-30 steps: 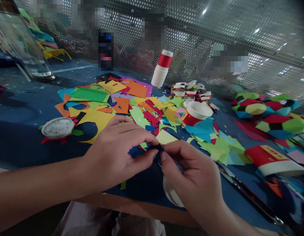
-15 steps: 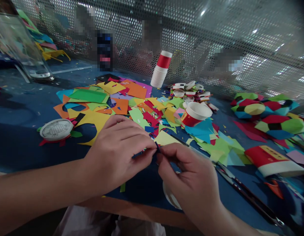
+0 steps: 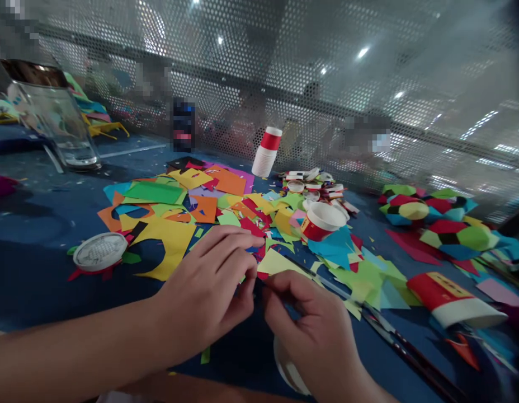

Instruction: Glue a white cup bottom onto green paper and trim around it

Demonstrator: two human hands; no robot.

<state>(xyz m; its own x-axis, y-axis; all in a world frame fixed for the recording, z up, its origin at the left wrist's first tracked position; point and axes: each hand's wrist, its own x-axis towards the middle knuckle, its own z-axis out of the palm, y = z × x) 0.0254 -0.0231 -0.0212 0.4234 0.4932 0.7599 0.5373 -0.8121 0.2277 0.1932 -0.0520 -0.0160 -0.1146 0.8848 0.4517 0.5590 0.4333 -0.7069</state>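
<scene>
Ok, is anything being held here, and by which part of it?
A small dark piece seems pinched by the right hand; which part of it is gripped, and whether the left hand holds it too, cannot be told.

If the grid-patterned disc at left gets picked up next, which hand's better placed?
Probably the left hand: the disc lies on its side. The right hand is farther away, beyond the left.

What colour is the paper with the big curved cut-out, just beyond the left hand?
Yellow. That paper shows best in the head view.
</scene>
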